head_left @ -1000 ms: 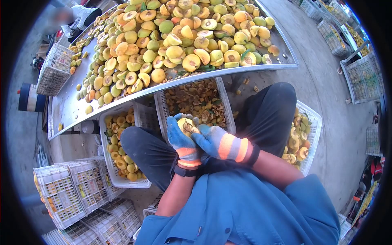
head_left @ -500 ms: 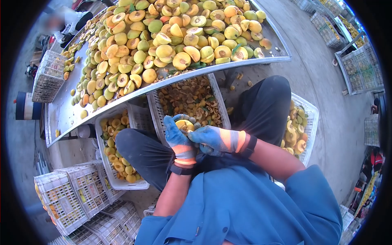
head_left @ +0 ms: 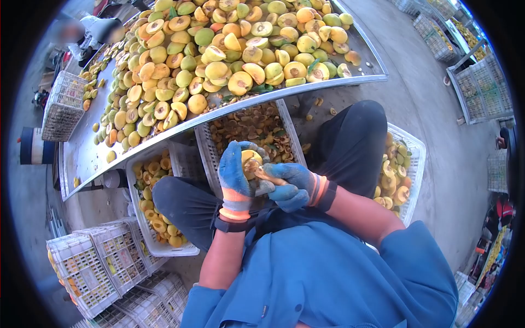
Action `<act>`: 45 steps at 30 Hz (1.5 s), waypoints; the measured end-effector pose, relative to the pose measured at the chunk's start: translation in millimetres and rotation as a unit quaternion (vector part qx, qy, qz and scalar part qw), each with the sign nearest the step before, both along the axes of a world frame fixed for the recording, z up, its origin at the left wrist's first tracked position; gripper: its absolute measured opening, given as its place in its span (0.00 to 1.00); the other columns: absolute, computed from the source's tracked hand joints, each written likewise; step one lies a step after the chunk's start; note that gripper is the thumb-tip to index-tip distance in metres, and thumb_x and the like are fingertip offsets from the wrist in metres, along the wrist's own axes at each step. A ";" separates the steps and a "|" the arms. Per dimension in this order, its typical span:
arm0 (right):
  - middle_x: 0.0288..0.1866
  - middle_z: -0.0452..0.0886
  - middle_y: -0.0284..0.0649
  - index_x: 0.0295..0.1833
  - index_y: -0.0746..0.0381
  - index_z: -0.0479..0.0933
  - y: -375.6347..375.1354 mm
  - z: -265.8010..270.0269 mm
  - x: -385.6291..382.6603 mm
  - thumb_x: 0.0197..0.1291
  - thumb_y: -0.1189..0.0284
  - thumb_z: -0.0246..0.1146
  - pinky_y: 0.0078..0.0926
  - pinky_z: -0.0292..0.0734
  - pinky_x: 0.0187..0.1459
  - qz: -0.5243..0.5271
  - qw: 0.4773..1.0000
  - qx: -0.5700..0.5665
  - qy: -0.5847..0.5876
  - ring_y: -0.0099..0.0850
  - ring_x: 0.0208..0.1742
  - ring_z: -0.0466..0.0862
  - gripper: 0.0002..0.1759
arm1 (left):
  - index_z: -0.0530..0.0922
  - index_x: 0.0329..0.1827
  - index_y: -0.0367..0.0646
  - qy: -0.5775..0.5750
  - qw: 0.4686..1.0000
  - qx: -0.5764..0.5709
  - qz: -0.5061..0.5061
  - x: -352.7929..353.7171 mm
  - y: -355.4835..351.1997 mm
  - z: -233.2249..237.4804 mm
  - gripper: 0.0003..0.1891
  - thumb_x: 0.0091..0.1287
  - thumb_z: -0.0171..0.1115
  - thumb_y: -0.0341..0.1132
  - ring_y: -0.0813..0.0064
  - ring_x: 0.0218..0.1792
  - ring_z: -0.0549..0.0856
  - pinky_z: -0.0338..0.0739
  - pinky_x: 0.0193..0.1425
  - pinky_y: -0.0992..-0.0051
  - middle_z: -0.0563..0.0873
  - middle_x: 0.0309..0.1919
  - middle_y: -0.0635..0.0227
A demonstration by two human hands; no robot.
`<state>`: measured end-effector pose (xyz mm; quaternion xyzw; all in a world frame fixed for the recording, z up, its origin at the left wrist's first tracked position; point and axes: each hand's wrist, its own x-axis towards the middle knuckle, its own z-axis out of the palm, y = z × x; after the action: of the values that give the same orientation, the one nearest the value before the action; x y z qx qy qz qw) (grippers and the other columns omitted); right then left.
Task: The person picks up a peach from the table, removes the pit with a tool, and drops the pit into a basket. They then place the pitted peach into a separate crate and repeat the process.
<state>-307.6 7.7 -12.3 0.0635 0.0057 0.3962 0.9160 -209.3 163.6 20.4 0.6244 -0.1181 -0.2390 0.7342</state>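
Note:
My left hand [head_left: 235, 170], in a blue-coated glove with an orange and grey cuff, is closed around a yellow peach half [head_left: 250, 158], cut side towards me. My right hand [head_left: 292, 185], gloved alike, is closed on a slim tan tool [head_left: 270, 176] that looks like a wooden handle. Its far end meets the fruit's cut face; the tip is hidden. Both hands are above my lap, just this side of a crate [head_left: 298, 143] of brownish fruit scraps.
A metal-edged table [head_left: 350, 82] in front bears a heap of peach halves [head_left: 219, 71]. Crates of halves stand at my left [head_left: 164, 250] and right [head_left: 420, 164]. Stacked crates [head_left: 90, 273] are at lower left. Another person [head_left: 98, 30] is at the far left.
My right hand has drawn back to the right and turned, bringing the tan tool into view. My left hand has tilted more upright, showing the cut face of the peach half.

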 end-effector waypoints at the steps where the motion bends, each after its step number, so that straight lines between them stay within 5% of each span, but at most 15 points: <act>1: 0.17 0.68 0.31 0.47 0.59 0.76 1.3 2.9 3.7 0.85 0.48 0.49 0.22 0.61 0.11 0.002 1.000 0.011 -0.016 0.22 0.10 0.65 0.25 | 0.79 0.52 0.39 -0.193 0.976 0.095 -0.030 9.3 10.6 7.0 0.08 0.74 0.61 0.29 0.65 0.43 0.89 0.83 0.51 0.70 0.88 0.41 0.63; 2: 0.17 0.69 0.33 0.48 0.60 0.77 2.1 7.1 6.1 0.85 0.48 0.48 0.23 0.62 0.11 0.004 0.999 0.036 -0.037 0.24 0.11 0.67 0.26 | 0.79 0.52 0.38 -0.378 0.907 0.182 -0.014 18.7 21.1 14.1 0.13 0.66 0.64 0.18 0.62 0.43 0.90 0.83 0.51 0.69 0.88 0.41 0.62; 5: 0.19 0.69 0.34 0.55 0.63 0.76 9.8 16.7 17.8 0.86 0.46 0.45 0.22 0.65 0.15 -0.042 0.998 0.010 -0.036 0.24 0.13 0.69 0.30 | 0.79 0.53 0.37 -0.511 0.809 0.286 0.050 34.3 53.3 33.1 0.18 0.61 0.66 0.16 0.60 0.43 0.89 0.83 0.52 0.67 0.88 0.41 0.61; 7: 0.21 0.72 0.32 0.51 0.61 0.78 5.9 43.0 22.7 0.85 0.48 0.49 0.22 0.65 0.17 -0.070 0.942 -0.326 -0.033 0.22 0.15 0.71 0.26 | 0.79 0.52 0.37 -0.430 0.844 0.284 0.150 47.3 87.5 42.2 0.16 0.62 0.68 0.17 0.60 0.44 0.89 0.82 0.54 0.67 0.88 0.42 0.59; 9: 0.22 0.74 0.30 0.49 0.61 0.78 9.6 51.9 25.2 0.84 0.51 0.52 0.21 0.66 0.19 -0.086 0.767 -0.632 -0.063 0.20 0.17 0.71 0.24 | 0.82 0.55 0.35 -0.537 0.717 0.378 0.235 67.2 131.5 56.5 0.15 0.66 0.71 0.23 0.60 0.45 0.88 0.82 0.54 0.67 0.88 0.44 0.57; 12: 0.25 0.75 0.28 0.45 0.62 0.81 17.0 23.3 17.0 0.80 0.55 0.61 0.24 0.66 0.23 -0.123 0.746 -0.653 -0.037 0.18 0.21 0.72 0.20 | 0.84 0.58 0.35 -0.371 0.757 0.396 0.364 132.2 238.4 14.8 0.18 0.72 0.73 0.36 0.57 0.53 0.87 0.81 0.60 0.61 0.88 0.50 0.54; 15: 0.29 0.79 0.31 0.50 0.64 0.83 20.7 18.0 15.1 0.81 0.56 0.61 0.28 0.73 0.33 -0.126 0.693 -0.704 -0.092 0.21 0.30 0.77 0.19 | 0.85 0.57 0.36 -0.490 0.621 0.528 0.309 143.9 189.2 41.9 0.17 0.70 0.74 0.37 0.55 0.56 0.86 0.80 0.63 0.59 0.88 0.52 0.52; 18: 0.37 0.85 0.42 0.56 0.65 0.83 28.6 19.5 15.5 0.80 0.59 0.61 0.35 0.78 0.43 -0.146 0.682 -0.707 -0.122 0.31 0.39 0.84 0.18 | 0.86 0.55 0.38 -0.485 0.777 0.349 0.198 178.5 105.5 18.1 0.17 0.67 0.77 0.35 0.51 0.53 0.88 0.82 0.62 0.58 0.89 0.50 0.53; 22: 0.45 0.85 0.52 0.61 0.65 0.81 16.5 16.9 7.9 0.79 0.68 0.60 0.41 0.79 0.46 -0.189 0.528 -0.772 -0.299 0.49 0.45 0.87 0.15 | 0.85 0.63 0.45 -0.414 0.715 0.563 0.042 209.7 -0.9 7.6 0.31 0.64 0.74 0.57 0.45 0.58 0.87 0.83 0.60 0.52 0.84 0.60 0.48; 29: 0.44 0.84 0.52 0.59 0.67 0.81 10.3 5.8 1.8 0.79 0.70 0.60 0.41 0.80 0.45 -0.251 0.493 -0.779 -0.294 0.48 0.43 0.87 0.13 | 0.83 0.65 0.44 -0.357 0.629 0.684 -0.093 242.8 -41.7 -4.0 0.34 0.60 0.77 0.55 0.49 0.59 0.89 0.84 0.62 0.53 0.86 0.62 0.51; 33: 0.41 0.85 0.51 0.56 0.65 0.81 8.2 37.1 6.6 0.79 0.67 0.61 0.39 0.79 0.45 -0.190 0.610 -0.748 -0.184 0.45 0.42 0.88 0.13 | 0.84 0.61 0.37 -0.347 0.727 0.591 -0.016 226.1 -27.6 -2.0 0.33 0.57 0.80 0.50 0.49 0.55 0.90 0.84 0.62 0.57 0.90 0.55 0.48; 35: 0.40 0.86 0.49 0.54 0.65 0.81 7.5 42.0 2.7 0.80 0.64 0.61 0.38 0.78 0.45 -0.233 0.617 -0.731 -0.175 0.41 0.42 0.88 0.14 | 0.84 0.61 0.36 -0.309 0.872 0.369 0.088 227.9 -1.3 -33.4 0.30 0.60 0.80 0.46 0.59 0.51 0.91 0.85 0.59 0.65 0.91 0.51 0.54; 37: 0.40 0.86 0.45 0.53 0.66 0.81 6.0 34.9 5.2 0.80 0.64 0.61 0.36 0.78 0.44 -0.225 0.669 -0.697 -0.125 0.35 0.41 0.86 0.15 | 0.84 0.60 0.40 -0.035 0.990 0.051 0.123 213.4 11.1 -19.3 0.17 0.75 0.68 0.41 0.74 0.45 0.88 0.85 0.51 0.74 0.89 0.48 0.66; 39: 0.37 0.83 0.38 0.50 0.66 0.80 8.2 44.0 15.7 0.80 0.65 0.61 0.31 0.76 0.41 -0.254 0.686 -0.673 -0.109 0.25 0.39 0.81 0.14 | 0.82 0.60 0.44 0.178 0.944 -0.231 0.157 180.3 19.4 0.9 0.15 0.79 0.62 0.44 0.77 0.41 0.85 0.83 0.46 0.76 0.88 0.47 0.68; 45: 0.38 0.86 0.45 0.54 0.67 0.82 9.1 67.4 42.7 0.79 0.70 0.62 0.36 0.78 0.41 -0.267 0.652 -0.679 -0.206 0.34 0.37 0.84 0.11 | 0.77 0.66 0.36 0.144 0.959 -0.218 0.112 79.4 21.1 28.8 0.29 0.77 0.51 0.53 0.60 0.51 0.85 0.83 0.57 0.59 0.85 0.53 0.54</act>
<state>-264.9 16.8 55.1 -0.6606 0.0666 0.0225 0.7474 -129.9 184.7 49.2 0.4171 0.0107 -0.2110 0.8839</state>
